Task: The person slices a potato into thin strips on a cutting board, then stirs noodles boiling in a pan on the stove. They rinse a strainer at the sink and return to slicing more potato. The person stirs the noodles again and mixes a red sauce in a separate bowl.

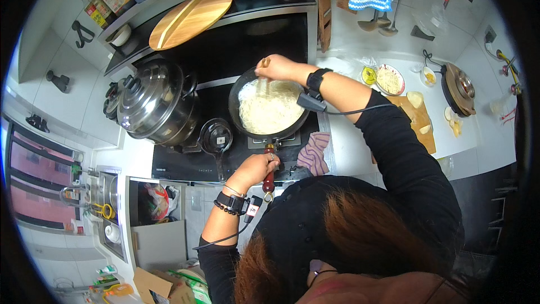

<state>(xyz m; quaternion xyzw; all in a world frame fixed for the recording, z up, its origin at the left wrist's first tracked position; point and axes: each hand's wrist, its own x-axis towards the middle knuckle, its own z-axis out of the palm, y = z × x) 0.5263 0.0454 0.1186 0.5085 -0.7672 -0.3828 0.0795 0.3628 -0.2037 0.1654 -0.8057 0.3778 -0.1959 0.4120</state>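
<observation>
A dark frying pan [234, 114] with a red wooden handle sits on the right side of the black stove. Pale shredded food [270, 112], like thin strips or noodles, fills much of it, with whitish liquid at the upper left. My left hand [255, 171] is closed around the handle near the pan. Over the pan's far edge is my right hand [278, 67], its fingers bent around a thin wooden utensil [265, 63], seemingly chopsticks; the lower part blurs over the food. A striped cloth [314, 154] lies right of the handle.
Left of the pan stand a large lidded steel pot [156, 105] and a small dark saucepan [216, 136]. On the right counter are a cutting board [415, 122] with pale pieces, a bowl of shreds [390, 79] and a round brown appliance [455, 88]. A shelf [270, 10] overhangs the stove's back.
</observation>
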